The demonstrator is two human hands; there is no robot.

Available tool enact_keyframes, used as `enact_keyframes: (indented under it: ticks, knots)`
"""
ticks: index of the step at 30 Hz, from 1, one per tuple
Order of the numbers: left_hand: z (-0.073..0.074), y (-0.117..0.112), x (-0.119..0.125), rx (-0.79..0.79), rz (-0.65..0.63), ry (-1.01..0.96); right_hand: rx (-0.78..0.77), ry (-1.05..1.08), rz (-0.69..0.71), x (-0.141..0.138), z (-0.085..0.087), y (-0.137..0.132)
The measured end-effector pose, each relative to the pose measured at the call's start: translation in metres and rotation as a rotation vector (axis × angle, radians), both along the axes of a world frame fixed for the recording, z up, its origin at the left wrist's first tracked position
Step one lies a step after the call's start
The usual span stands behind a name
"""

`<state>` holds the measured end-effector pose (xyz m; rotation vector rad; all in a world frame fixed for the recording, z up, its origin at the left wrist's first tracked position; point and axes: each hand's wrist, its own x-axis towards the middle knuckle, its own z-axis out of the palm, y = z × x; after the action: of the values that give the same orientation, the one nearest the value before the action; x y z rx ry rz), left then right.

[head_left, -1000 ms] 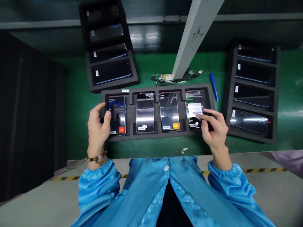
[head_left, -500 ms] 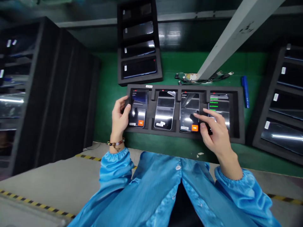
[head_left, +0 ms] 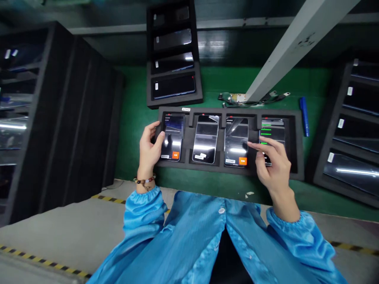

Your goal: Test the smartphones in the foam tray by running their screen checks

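A black foam tray [head_left: 296, 173] lies across the green table and holds several phones in slots. My left hand [head_left: 149, 152] grips the tray's left end beside the leftmost phone [head_left: 172, 137], thumb resting at that phone's edge. My right hand [head_left: 272, 163] hovers over the tray's right part with its fingers spread. Its forefinger reaches toward the third phone [head_left: 236, 141], and its palm covers the lower part of the rightmost phone [head_left: 272, 132], whose screen shows green bars. The second phone [head_left: 205, 139] lies untouched.
Another foam tray [head_left: 174, 100] of dark phones lies behind, a third tray [head_left: 319, 177] at the right. A tall black foam stack [head_left: 68, 118] stands at the left. A blue pen [head_left: 303, 116], cables [head_left: 251, 100] and a slanted grey post [head_left: 284, 55] lie behind the tray.
The view swung left, bringing the black stack into sight. My right hand left the rightmost phone's screen and moved left toward the third phone. The white pop-up on the rightmost phone is gone.
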<state>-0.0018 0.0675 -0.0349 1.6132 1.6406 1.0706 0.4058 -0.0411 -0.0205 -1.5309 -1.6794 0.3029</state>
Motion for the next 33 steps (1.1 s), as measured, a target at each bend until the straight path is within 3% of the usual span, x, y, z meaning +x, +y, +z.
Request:
enact_keyframes:
  ticks: [14, 25, 30, 33]
  knots:
    - [0.0, 0.0, 0.003, 0.0, 0.028, 0.06, 0.028, -0.009, -0.011, 0.003, 0.001, 0.01]
    - [0.005, 0.007, 0.01, 0.06, 0.015, 0.213, 0.002, -0.037, -0.022, -0.002, -0.002, 0.012]
    - [0.004, 0.012, 0.01, 0.066, -0.001, 0.202, 0.01, -0.026, -0.026, -0.002, -0.002, 0.013]
    - [0.0, 0.012, 0.006, 0.048, -0.031, 0.098, 0.014, -0.019, -0.025, -0.002, -0.002, 0.013]
